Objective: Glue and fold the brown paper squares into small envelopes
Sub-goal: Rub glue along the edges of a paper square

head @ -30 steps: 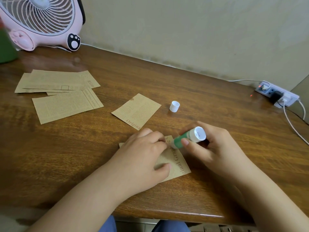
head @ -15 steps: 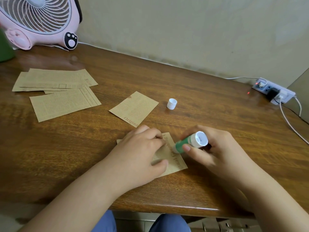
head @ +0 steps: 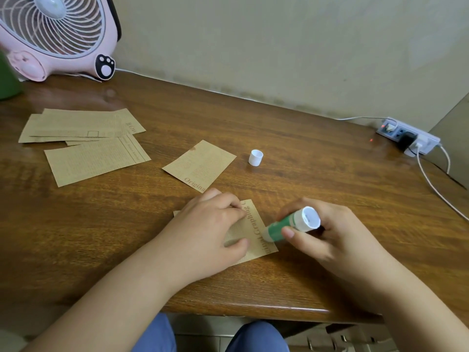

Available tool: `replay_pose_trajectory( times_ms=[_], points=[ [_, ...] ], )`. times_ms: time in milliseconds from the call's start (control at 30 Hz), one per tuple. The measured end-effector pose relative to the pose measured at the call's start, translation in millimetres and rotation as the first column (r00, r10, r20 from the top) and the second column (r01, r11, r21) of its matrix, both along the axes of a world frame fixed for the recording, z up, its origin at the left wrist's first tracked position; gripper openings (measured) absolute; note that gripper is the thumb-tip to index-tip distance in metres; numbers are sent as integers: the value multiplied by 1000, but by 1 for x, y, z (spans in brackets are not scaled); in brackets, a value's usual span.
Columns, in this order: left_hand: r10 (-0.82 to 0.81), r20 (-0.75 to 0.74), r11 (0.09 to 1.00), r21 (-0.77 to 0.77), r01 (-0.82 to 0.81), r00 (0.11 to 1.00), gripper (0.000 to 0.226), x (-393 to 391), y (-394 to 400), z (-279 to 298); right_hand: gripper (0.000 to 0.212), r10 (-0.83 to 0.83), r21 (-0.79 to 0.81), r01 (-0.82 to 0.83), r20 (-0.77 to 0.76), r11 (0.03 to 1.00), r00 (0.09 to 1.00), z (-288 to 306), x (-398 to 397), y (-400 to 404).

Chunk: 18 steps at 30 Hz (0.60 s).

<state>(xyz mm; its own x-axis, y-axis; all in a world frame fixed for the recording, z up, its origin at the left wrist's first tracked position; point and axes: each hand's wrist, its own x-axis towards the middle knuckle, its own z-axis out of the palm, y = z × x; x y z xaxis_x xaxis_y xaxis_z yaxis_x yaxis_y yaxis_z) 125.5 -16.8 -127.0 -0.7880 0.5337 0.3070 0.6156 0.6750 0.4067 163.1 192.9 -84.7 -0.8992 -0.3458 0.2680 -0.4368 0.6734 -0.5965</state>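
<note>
Two hands work over one brown paper square [head: 256, 232] near the front edge of the wooden table [head: 304, 174]. The left hand [head: 210, 232] lies on top of the square, fingers bent and fingertips pressing it down; it covers most of the sheet, so only the right strip with its printed lettering and a sliver of the far left corner show. The right hand [head: 330, 232] grips a green glue stick [head: 286, 226], thumb and curled fingers wrapped round its barrel, the white end pointing up toward the camera. The stick tilts down to the left and its tip meets the right edge of the square; the tip itself is hard to make out against the paper.

Another brown square [head: 199, 165] lies flat just beyond the left hand, apart from it. The white cap [head: 255, 157] stands on the table to the right of that square. Further left, a loose pile of larger brown sheets [head: 86, 138] overlaps, so the lower ones are partly hidden and their count is unclear.

At the far left a pink fan [head: 55, 36] is cut off by the frame, with a blurred green object [head: 7, 80] beside it. A power strip [head: 408, 138] sits at the far right by the wall, its white cables running off the edge.
</note>
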Motion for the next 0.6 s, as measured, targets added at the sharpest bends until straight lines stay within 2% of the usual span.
replay_pose_trajectory(
  times_ms=[133, 200, 267, 333, 400, 500, 600],
  points=[
    [14, 5, 1000, -19, -14, 1000, 52, 1, 0, 1, 17, -7, -17, 7, 15, 1000, 1000, 4, 15, 5],
    [29, 8, 999, -42, -29, 1000, 62, 3, 1, 3, 15, -100, -196, 106, 40, 975, 994, 7, 20, 4],
    [56, -22, 993, -102, -57, 998, 74, 4, 3, 4, 17, -274, -337, 258, 0, 905, 962, 11, 21, 6],
    [120, -44, 973, -192, -126, 992, 80, 9, 5, 9, 26, -402, -318, 366, -52, 874, 914, 13, 18, 8],
    [213, -51, 939, -266, -218, 976, 72, 14, 10, 12, 24, -429, -288, 396, -58, 872, 901, 11, 12, 7],
    [315, -67, 852, -419, -313, 947, 70, 24, 25, 20, 15, -399, -242, 379, -40, 893, 916, 7, 2, 1],
    [371, -106, 812, -445, -378, 923, 69, 25, 34, 23, 3, -333, -170, 320, -53, 932, 942, 6, -12, -8]
  ],
)
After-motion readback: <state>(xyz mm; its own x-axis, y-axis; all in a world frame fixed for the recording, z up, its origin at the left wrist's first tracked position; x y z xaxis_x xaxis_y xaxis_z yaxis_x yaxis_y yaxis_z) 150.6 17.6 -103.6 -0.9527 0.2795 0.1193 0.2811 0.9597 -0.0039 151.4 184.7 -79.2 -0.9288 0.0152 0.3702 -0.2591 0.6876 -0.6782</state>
